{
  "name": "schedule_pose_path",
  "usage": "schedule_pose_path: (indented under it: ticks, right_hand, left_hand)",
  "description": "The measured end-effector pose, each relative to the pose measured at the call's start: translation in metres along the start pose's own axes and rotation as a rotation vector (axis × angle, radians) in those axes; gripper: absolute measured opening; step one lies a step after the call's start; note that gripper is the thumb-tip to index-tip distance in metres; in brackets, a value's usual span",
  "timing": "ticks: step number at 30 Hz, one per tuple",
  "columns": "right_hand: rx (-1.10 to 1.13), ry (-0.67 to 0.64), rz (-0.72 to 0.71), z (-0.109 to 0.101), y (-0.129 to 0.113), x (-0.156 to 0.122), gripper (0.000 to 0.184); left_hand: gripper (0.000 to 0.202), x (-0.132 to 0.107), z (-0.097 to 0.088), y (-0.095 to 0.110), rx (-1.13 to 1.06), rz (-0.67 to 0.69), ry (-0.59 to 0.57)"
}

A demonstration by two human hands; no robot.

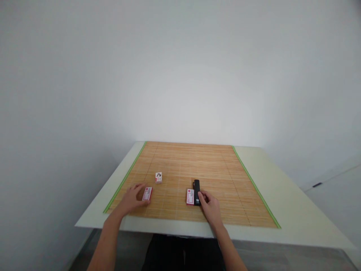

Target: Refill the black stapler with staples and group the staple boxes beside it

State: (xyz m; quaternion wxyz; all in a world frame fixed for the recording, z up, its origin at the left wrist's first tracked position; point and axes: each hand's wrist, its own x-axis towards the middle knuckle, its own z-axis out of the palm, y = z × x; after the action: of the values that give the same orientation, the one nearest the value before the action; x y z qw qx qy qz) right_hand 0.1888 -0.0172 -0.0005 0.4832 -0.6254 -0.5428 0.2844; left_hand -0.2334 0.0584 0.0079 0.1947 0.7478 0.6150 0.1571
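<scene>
My left hand (pixel 133 198) rests on the bamboo mat (pixel 194 162) with its fingers closed round a small red-and-white box (pixel 147 194). My right hand (pixel 210 205) lies on the mat too, fingertips pinched on the near end of a black stapler (pixel 196 190). A second red-and-white box (pixel 190 196) lies flat just left of the stapler, touching it. A small white cube-like box (pixel 158 177) stands apart, a little beyond my left hand.
The mat has green edge strips (pixel 255 186) and covers most of a pale table (pixel 293 203). A bare white wall rises behind. The table's front edge runs just before my forearms.
</scene>
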Motion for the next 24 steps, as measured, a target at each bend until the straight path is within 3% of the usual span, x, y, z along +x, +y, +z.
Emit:
schedule_pose_path:
  ticks: [2, 4, 6, 9, 11, 15, 19, 24]
  right_hand:
    - [-0.001, 0.003, -0.003, 0.0, 0.0, 0.0, 0.059]
    - [0.001, -0.008, 0.0, 0.0, 0.001, 0.0, 0.058]
    - [0.001, -0.021, 0.002, 0.0, 0.002, 0.0, 0.057]
    - [-0.005, -0.011, 0.003, 0.002, 0.002, 0.0, 0.058]
    - [-0.008, -0.004, 0.001, 0.002, 0.002, 0.0, 0.059]
    - [-0.006, -0.019, -0.009, 0.002, -0.001, -0.001, 0.059]
    - [0.001, -0.033, -0.014, 0.001, -0.001, -0.001, 0.057]
    - [0.003, -0.022, -0.017, 0.001, 0.0, -0.001, 0.057]
  left_hand:
    - [0.076, 0.003, -0.003, -0.002, -0.031, 0.026, -0.083]
    - [0.071, 0.006, -0.001, 0.012, -0.079, 0.055, -0.131]
    - [0.067, 0.009, 0.003, 0.039, -0.139, 0.065, -0.136]
    - [0.059, 0.013, 0.017, 0.092, -0.244, 0.092, -0.044]
    - [0.058, 0.014, 0.03, 0.128, -0.299, 0.15, 0.024]
    - [0.062, 0.017, 0.059, 0.18, -0.375, 0.331, -0.002]
    - [0.065, 0.02, 0.078, 0.192, -0.398, 0.394, -0.051]
    - [0.068, 0.026, 0.084, 0.191, -0.385, 0.449, -0.087]
